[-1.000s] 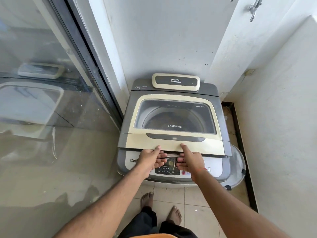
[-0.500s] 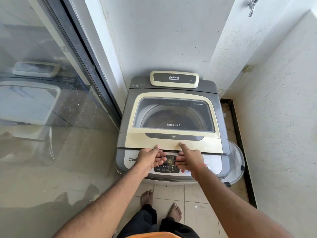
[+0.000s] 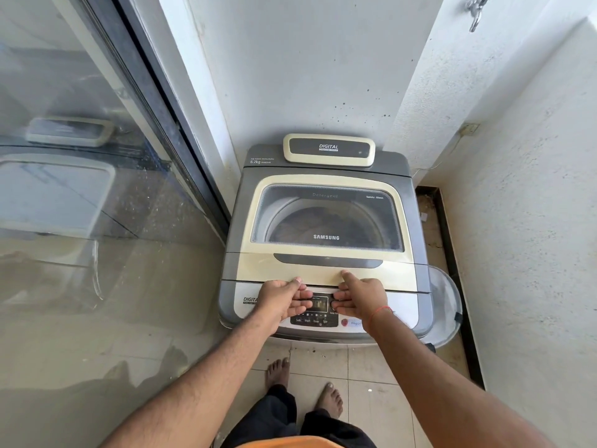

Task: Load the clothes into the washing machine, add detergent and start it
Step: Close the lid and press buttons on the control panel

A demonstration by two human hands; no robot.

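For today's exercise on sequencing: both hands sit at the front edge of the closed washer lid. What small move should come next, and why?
Probably lift the lid: it lies shut, and the left hand and right hand have thumbs on its front edge, fingers curled beneath.

A home utility balcony: a top-loading washing machine (image 3: 324,240) in a narrow white-walled corner, sliding glass door (image 3: 80,189), tiled floor (image 3: 371,383), wall tap (image 3: 476,11)
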